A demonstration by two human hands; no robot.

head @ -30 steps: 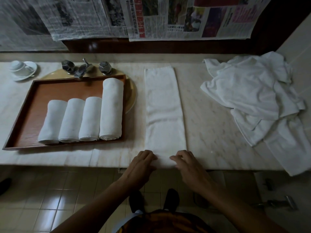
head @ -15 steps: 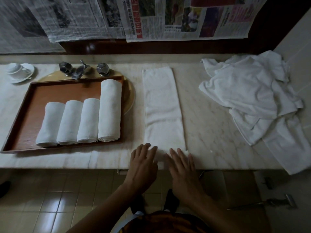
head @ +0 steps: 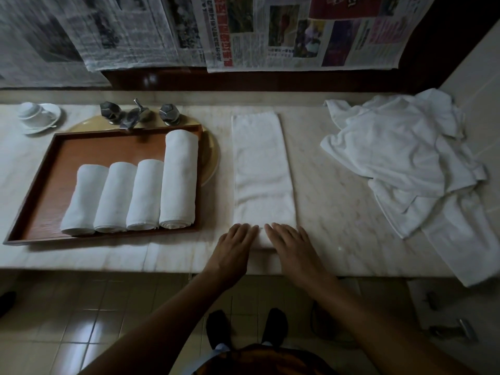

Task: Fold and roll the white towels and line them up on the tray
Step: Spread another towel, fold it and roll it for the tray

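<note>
1. Nearest, two dark shoes (head: 274,324) are seen on the tiled floor (head: 67,320), between the two forearms.
2. The left hand (head: 234,246) and the right hand (head: 290,244) are laid side by side at the front edge of the marble counter (head: 338,212). On both hands the fingers are kept straight and close together, palms down; nothing is gripped or pinched.
3. The near end of the folded towel (head: 261,169) lies under these hands. A short, thick roll of it is seen in the gap between them. The left fingers (head: 243,230) and the right fingers (head: 281,231) are pressed flat on top of this roll, and their tips reach about the line where the flat part begins.
4. Beyond the fingertips, the towel is spread flat as one long narrow strip, going straight away toward the wall.
5. To the left, a wooden tray (head: 40,207) is placed on the counter, partly over a yellowish basin (head: 212,152). A row of four rolled towels (head: 130,196) lies in it, side by side and touching; the longest roll (head: 179,180) is the rightmost one.
6. To the right, well apart from the hands, a pile of unfolded white towels (head: 400,158) is heaped; one part hangs over the front edge.
7. Farther back, a metal tap (head: 135,116) and a white cup on a saucer (head: 38,116) are seen.
8. On the wall, newspaper sheets (head: 270,31) are hung.
</note>
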